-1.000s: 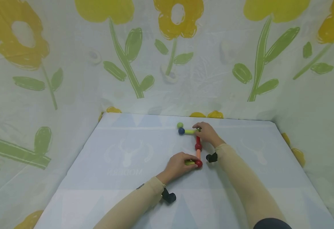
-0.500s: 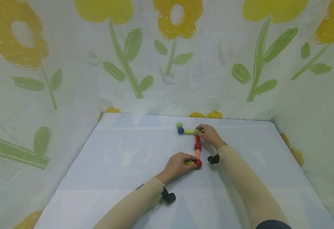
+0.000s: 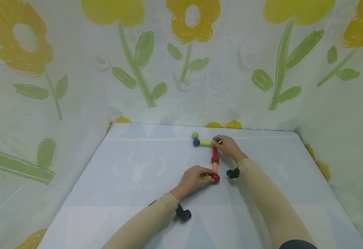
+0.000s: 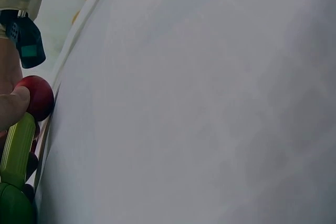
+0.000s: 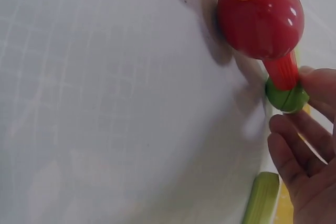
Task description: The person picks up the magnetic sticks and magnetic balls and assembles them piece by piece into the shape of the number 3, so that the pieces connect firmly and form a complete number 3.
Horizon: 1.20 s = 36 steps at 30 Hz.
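Observation:
A chain of toy rods and balls lies on the table in the head view. My left hand [image 3: 195,179] pinches the near red ball [image 3: 215,178] and covers part of a yellow-green rod [image 4: 18,148], which has a green end piece [image 4: 16,203]. From that ball an orange rod [image 3: 215,168] runs to a second red ball [image 5: 261,18]. A red rod [image 5: 282,72] continues to a green ball [image 5: 287,97], pinched by my right hand [image 3: 229,147]. Another yellow-green rod [image 5: 262,198] shows below the right fingers; its far end is hidden.
Left of the right hand, a yellow-green rod [image 3: 205,143] leads to a blue ball [image 3: 196,142]. A light-green ball [image 3: 195,135] sits just behind the blue one. The white table [image 3: 131,214] ends at a flower-printed curtain [image 3: 218,86].
My right hand has shifted slightly to the right and toward me, staying at the green ball. The left hand keeps its hold on the near red ball.

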Tool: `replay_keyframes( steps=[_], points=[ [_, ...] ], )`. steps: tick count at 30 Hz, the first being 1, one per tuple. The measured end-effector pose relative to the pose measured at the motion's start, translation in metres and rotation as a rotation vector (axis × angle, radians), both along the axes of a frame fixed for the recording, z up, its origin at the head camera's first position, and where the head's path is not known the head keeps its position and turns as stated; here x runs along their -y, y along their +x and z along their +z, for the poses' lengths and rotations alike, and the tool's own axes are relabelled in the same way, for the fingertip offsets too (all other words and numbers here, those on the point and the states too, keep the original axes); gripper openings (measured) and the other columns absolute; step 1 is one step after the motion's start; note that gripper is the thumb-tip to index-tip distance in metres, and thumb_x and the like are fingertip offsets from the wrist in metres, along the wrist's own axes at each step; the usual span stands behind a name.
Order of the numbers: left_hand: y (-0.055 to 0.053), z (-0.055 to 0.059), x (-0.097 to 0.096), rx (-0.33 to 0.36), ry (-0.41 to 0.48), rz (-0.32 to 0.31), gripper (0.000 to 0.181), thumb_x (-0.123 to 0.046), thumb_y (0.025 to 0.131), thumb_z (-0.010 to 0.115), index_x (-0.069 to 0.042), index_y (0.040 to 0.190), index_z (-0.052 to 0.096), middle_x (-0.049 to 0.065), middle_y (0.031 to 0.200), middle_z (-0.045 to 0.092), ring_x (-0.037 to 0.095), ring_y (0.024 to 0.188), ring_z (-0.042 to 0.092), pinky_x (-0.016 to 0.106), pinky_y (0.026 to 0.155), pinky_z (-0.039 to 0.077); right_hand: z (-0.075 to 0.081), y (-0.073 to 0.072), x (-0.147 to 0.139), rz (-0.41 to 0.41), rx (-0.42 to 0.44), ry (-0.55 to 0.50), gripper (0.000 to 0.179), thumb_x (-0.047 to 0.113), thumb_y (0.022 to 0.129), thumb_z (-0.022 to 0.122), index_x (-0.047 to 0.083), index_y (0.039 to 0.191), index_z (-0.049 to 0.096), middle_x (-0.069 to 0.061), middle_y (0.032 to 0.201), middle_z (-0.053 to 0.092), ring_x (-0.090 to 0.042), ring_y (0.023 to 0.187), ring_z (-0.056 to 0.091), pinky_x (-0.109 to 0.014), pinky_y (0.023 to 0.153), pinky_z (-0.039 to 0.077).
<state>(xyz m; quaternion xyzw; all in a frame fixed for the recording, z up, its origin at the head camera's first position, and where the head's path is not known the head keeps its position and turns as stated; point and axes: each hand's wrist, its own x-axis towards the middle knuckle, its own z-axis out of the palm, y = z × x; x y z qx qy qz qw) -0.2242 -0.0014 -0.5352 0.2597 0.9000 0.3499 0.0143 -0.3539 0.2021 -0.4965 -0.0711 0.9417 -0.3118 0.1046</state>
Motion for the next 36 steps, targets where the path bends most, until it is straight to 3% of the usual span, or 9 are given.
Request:
replay_keyframes(
  steps=[7, 22, 26, 30, 36],
  points=[
    [0.0, 0.0, -0.001, -0.013, -0.015, 0.004, 0.029, -0.035, 0.09, 0.079, -0.03, 0.119, 0.077, -0.017, 0.1, 0.071, 0.002, 0.088, 0.056, 0.021, 0.078, 0.046, -0.002, 0.004, -0.012, 0.018, -0.089, -0.024, 0.038, 0.027, 0.1, 0.067, 0.011, 0.134, 0.064, -0.011, 0.129, 0.064, -0.029, 0.112, 0.06, -0.041, 0.086, 0.055],
    [0.001, 0.002, 0.0, 0.002, -0.022, 0.01, 0.03, -0.036, 0.09, 0.078, -0.03, 0.12, 0.077, -0.016, 0.103, 0.071, 0.003, 0.092, 0.058, 0.023, 0.085, 0.048, -0.004, 0.029, -0.058, -0.039, -0.232, 0.036, 0.031, 0.018, 0.098, 0.068, 0.006, 0.126, 0.067, -0.018, 0.125, 0.06, -0.037, 0.118, 0.053, -0.054, 0.099, 0.045],
    [0.001, 0.002, 0.0, 0.004, -0.011, 0.005, 0.03, -0.036, 0.09, 0.079, -0.031, 0.12, 0.077, -0.017, 0.103, 0.072, 0.003, 0.091, 0.058, 0.023, 0.084, 0.048, -0.006, 0.031, -0.067, -0.064, -0.218, 0.054, 0.03, 0.017, 0.096, 0.069, 0.003, 0.123, 0.067, -0.019, 0.121, 0.06, -0.037, 0.116, 0.053, -0.053, 0.098, 0.045],
    [0.001, 0.002, -0.001, 0.015, -0.007, 0.002, 0.031, -0.035, 0.091, 0.079, -0.031, 0.121, 0.077, -0.017, 0.102, 0.071, 0.003, 0.091, 0.057, 0.022, 0.083, 0.048, -0.009, 0.03, -0.07, -0.104, -0.15, 0.076, 0.03, 0.017, 0.097, 0.068, 0.002, 0.123, 0.066, -0.019, 0.121, 0.06, -0.037, 0.115, 0.052, -0.052, 0.098, 0.045],
    [0.001, 0.001, -0.001, 0.016, -0.007, 0.009, 0.031, -0.035, 0.09, 0.079, -0.031, 0.12, 0.077, -0.017, 0.102, 0.071, 0.002, 0.09, 0.057, 0.022, 0.083, 0.047, -0.012, 0.029, -0.07, -0.098, -0.135, 0.089, 0.025, 0.013, 0.097, 0.067, 0.002, 0.119, 0.067, -0.019, 0.118, 0.062, -0.036, 0.112, 0.054, -0.052, 0.098, 0.045]
  ],
)
